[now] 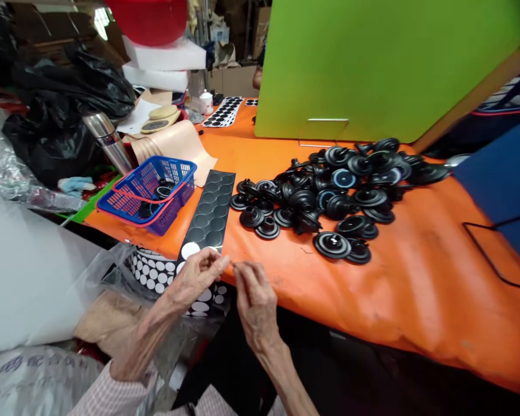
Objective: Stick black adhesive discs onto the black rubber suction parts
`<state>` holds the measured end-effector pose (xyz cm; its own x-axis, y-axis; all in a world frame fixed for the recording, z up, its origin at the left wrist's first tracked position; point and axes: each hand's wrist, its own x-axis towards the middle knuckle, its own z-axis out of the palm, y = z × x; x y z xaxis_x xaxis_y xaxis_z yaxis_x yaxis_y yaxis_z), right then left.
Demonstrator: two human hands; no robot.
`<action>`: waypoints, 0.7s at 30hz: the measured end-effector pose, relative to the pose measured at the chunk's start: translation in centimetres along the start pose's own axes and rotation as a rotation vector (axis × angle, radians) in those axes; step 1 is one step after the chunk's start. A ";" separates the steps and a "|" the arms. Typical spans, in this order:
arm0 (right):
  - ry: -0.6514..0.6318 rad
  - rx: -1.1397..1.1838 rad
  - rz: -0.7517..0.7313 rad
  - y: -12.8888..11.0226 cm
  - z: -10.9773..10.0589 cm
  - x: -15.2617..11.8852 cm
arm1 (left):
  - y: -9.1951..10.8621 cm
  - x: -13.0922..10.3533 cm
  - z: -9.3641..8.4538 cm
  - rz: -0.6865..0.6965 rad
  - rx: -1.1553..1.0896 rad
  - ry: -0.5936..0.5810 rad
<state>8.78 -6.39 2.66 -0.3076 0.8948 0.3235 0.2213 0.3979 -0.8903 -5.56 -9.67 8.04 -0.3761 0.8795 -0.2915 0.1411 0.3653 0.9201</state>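
**Dropped-piece risk at tabletop edge**

Viewing remotely, I find my left hand point(199, 274) and right hand point(255, 294) pinched narrow by the near edge of the orange-covered tabletop point(416, 289); what they grip, if anything, I cannot tell. The long black sheet of round stickers point(210, 211) lies just beyond the left hand, beside the heaped black, ringed, rubber-looking discs point(303, 200). A loose pinch could lose a small piece overboard; a brushing wrist could drag the sheet, whose near end is partly hidden.
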 end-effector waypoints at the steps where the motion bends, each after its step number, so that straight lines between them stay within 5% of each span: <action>1: -0.034 0.046 0.004 -0.1 -0.2 -0.3 | 0.1 0.0 0.7 -0.035 -0.096 -0.073; 5: 0.012 0.269 0.271 0.1 -1.6 -0.3 | 0.8 0.5 2.9 -0.042 -0.212 -0.093; 8: 0.147 0.359 0.432 0.7 -2.9 0.4 | 2.0 1.6 4.0 0.049 0.015 -0.184; 13: 0.282 0.390 0.430 1.3 -4.7 1.3 | 3.9 7.0 6.0 0.373 0.389 0.188; 17: 0.161 0.371 0.433 1.8 -6.5 0.6 | 4.1 11.4 6.3 0.377 0.239 0.088; 21: 0.116 0.197 0.320 2.6 -7.5 -0.3 | 3.5 11.3 4.8 0.280 0.112 0.034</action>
<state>16.42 -4.08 2.62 -0.1433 0.9887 0.0437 0.1033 0.0589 -0.9929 -4.90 3.05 6.66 -0.3383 0.9408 -0.0195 0.3434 0.1428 0.9283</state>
